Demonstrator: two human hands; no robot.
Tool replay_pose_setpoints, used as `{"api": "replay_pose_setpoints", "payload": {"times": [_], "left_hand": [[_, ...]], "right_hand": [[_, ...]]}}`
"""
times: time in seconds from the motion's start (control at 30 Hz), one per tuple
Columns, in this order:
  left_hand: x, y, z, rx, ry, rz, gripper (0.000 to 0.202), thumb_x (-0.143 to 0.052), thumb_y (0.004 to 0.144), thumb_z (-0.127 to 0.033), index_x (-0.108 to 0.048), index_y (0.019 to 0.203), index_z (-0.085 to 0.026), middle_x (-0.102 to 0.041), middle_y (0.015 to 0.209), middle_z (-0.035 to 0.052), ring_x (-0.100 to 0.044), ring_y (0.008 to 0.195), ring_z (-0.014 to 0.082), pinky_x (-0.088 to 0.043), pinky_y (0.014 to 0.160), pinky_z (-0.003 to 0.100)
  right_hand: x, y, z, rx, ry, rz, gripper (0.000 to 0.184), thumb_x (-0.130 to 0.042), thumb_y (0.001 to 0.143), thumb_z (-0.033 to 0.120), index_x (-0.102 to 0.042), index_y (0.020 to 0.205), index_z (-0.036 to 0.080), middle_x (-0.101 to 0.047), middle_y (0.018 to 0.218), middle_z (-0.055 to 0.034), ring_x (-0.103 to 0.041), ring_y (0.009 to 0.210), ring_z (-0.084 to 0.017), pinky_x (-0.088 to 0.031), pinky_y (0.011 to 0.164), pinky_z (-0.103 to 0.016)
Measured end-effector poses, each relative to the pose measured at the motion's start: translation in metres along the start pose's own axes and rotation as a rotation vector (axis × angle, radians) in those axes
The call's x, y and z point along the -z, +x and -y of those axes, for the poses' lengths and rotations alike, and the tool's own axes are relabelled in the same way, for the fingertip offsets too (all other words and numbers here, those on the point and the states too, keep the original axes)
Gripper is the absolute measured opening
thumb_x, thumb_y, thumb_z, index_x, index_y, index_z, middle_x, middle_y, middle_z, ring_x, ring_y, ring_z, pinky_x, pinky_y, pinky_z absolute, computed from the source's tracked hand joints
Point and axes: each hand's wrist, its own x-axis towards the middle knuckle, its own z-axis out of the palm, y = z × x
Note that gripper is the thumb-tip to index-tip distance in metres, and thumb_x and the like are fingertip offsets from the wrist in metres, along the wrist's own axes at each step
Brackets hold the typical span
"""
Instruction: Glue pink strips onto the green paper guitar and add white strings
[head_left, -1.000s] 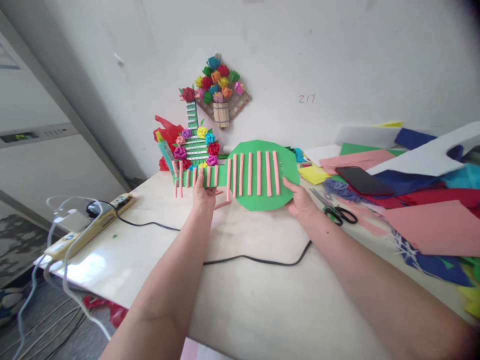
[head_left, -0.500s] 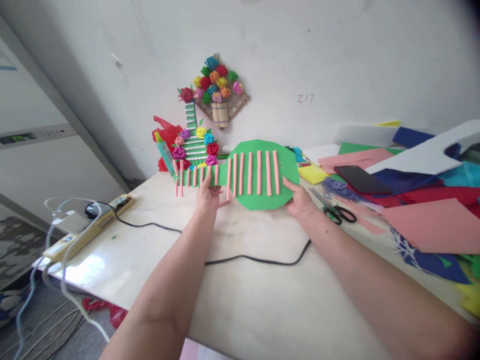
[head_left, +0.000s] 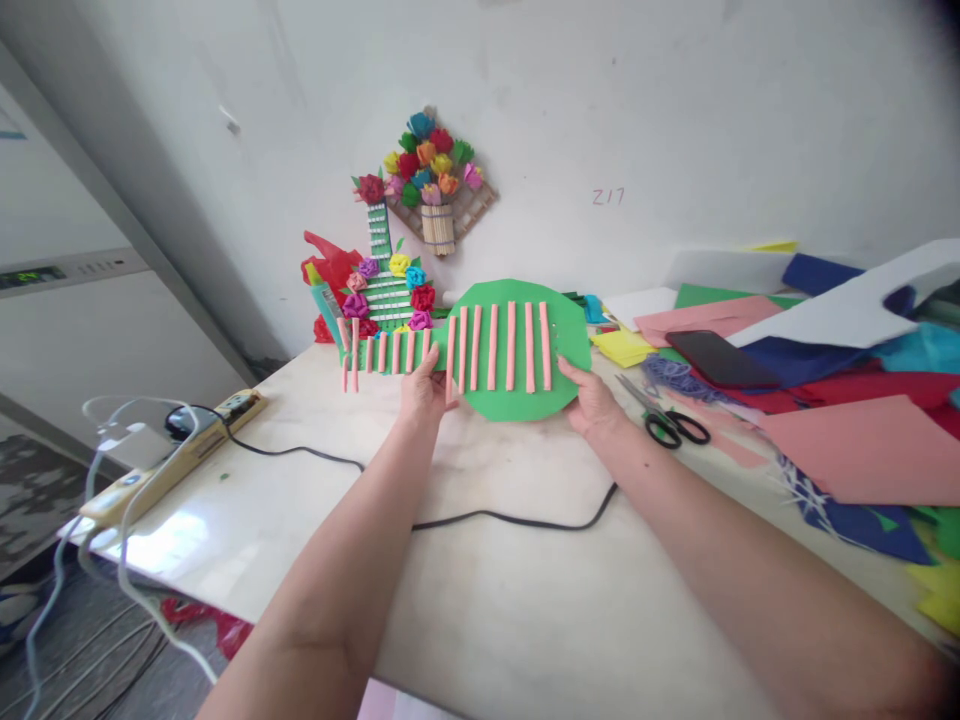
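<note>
A green paper guitar [head_left: 571,330] is held up above the table, its neck pointing left and its round body at the right. Several pink paper strips lie in a row across the neck and body, and a few stick out at the neck's far end. My left hand [head_left: 424,388] grips the lower edge where neck meets body, thumb in front and fingers mostly behind. On the body's right edge, my right hand [head_left: 590,398] pinches the sheet, its fingers partly hidden at the back.
Behind stands a flower-trimmed guitar [head_left: 388,300] beside a glue bottle [head_left: 327,308]. A flower basket decoration [head_left: 437,228] hangs on the wall. Scissors [head_left: 667,420], a phone [head_left: 709,360] and coloured sheets [head_left: 877,450] lie right. A power strip [head_left: 176,458] sits left; a black cable [head_left: 510,518] crosses the table.
The left hand has shifted slightly right along the guitar's lower edge, toward the body. The guitar and right hand have moved slightly left in view.
</note>
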Motion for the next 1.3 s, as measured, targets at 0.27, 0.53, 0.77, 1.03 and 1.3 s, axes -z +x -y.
{"api": "replay_pose_setpoints", "payload": {"times": [0.27,0.53,0.77,1.03,1.3], "left_hand": [[0.000,0.000,0.002,0.058,0.085,0.033,0.014,-0.069,0.064,-0.026,-0.062,0.071,-0.016,-0.059,0.054,0.0003,-0.059,0.056,0.0143,-0.046,0.054,0.024],[-0.001,-0.003,-0.005,0.110,0.093,-0.085,0.019,-0.068,0.064,-0.033,-0.057,0.065,-0.018,-0.052,0.046,-0.0046,-0.049,0.044,0.0080,-0.048,0.060,0.029],[-0.013,-0.014,-0.006,0.034,0.081,0.026,0.024,-0.065,0.067,-0.039,-0.056,0.066,-0.017,-0.058,0.053,-0.0001,-0.056,0.050,0.0106,-0.048,0.063,0.027],[-0.015,-0.024,-0.007,-0.103,0.521,-0.045,0.048,-0.048,0.069,-0.061,-0.051,0.051,-0.017,-0.048,0.038,0.0019,-0.049,0.037,0.0134,-0.037,0.041,0.024],[-0.016,-0.033,-0.033,-0.602,0.475,-0.059,0.015,-0.056,0.077,-0.036,-0.055,0.076,-0.021,-0.058,0.076,-0.0005,-0.054,0.084,0.0134,-0.040,0.074,0.023]], "right_hand": [[-0.007,-0.003,-0.005,-0.021,0.007,0.038,0.035,-0.068,0.063,0.020,-0.061,0.097,0.022,-0.067,0.100,-0.0004,-0.060,0.097,-0.020,-0.050,0.084,-0.039],[-0.014,-0.011,-0.001,-0.156,-0.114,0.140,0.024,-0.066,0.066,0.030,-0.060,0.086,0.018,-0.070,0.080,-0.0044,-0.065,0.083,-0.022,-0.054,0.074,-0.040],[-0.012,-0.003,0.001,-0.063,-0.093,-0.002,0.018,-0.069,0.063,0.019,-0.059,0.078,0.018,-0.067,0.067,-0.0028,-0.065,0.075,-0.021,-0.055,0.071,-0.040],[-0.009,0.004,0.019,0.011,-0.061,-0.049,0.016,-0.068,0.065,0.021,-0.056,0.074,0.018,-0.066,0.064,0.0001,-0.064,0.065,-0.017,-0.055,0.065,-0.034],[-0.002,0.008,0.017,0.027,-0.109,-0.066,0.019,-0.066,0.068,0.028,-0.058,0.082,0.018,-0.067,0.068,-0.0015,-0.065,0.065,-0.017,-0.055,0.059,-0.031]]}}
